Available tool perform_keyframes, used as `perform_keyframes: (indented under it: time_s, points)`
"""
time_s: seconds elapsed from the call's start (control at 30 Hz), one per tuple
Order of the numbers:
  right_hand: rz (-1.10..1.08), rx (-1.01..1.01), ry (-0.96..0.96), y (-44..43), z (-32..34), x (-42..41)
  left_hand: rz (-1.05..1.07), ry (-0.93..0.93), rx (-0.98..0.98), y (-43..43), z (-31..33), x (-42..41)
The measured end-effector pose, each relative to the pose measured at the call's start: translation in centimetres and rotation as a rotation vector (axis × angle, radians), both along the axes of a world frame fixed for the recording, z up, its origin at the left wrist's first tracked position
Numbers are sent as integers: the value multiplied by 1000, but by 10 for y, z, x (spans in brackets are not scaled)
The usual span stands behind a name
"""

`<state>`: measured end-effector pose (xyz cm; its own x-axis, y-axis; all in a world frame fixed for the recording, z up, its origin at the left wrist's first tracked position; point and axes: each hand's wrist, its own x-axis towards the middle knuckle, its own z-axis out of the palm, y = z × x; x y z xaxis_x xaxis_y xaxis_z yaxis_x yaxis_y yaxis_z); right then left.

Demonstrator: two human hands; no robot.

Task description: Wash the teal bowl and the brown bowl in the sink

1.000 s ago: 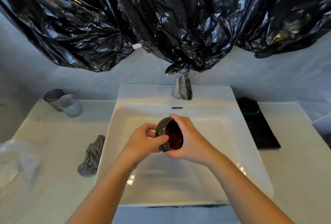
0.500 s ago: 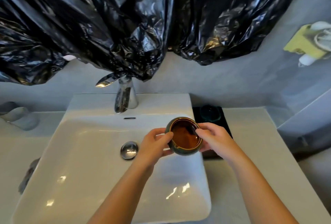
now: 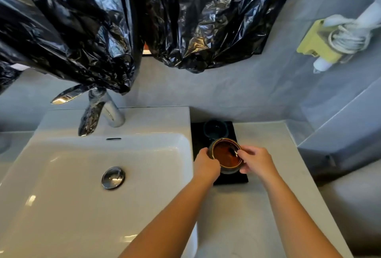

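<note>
Head view, right of centre: left hand (image 3: 206,165) grips the brown bowl (image 3: 226,155) by its side and right hand (image 3: 255,160) pinches its rim, over the black mat (image 3: 199,136). The teal bowl (image 3: 215,130) stands just behind. The brown bowl looks glazed and rigid, likely slick and breakable, so hold opposite sides.

Left hand (image 3: 206,164) and right hand (image 3: 256,160) grip brown bowl (image 3: 225,154) at 9 and 3 o'clock, over black mat (image 3: 199,140). Teal bowl (image 3: 215,130) just beside at 12 o'clock, fills mat's far end. Sink (image 3: 186,150) rim near at 9 o'clock; basin beyond open, only drain plug (image 3: 113,177) in floor. Faucet (image 3: 111,113) at 10 o'clock overhangs basin's back edge, black plastic sheet (image 3: 82,31) draped onto it. Open counter (image 3: 247,216) at 3 to 6 o'clock.
</note>
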<state>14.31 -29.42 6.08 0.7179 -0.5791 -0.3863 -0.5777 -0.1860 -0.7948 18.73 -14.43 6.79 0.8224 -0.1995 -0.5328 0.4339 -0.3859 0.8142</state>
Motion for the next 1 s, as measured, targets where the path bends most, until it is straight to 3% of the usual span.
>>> perform_keyframes:
  time_s: [0.23,1.0]
  points:
    - [23,-148,95,-4,-41,11,17,41,200,-18,-24,5]
    - [67,-201,126,10,-74,12,-14,35,338,-25,-42,5]
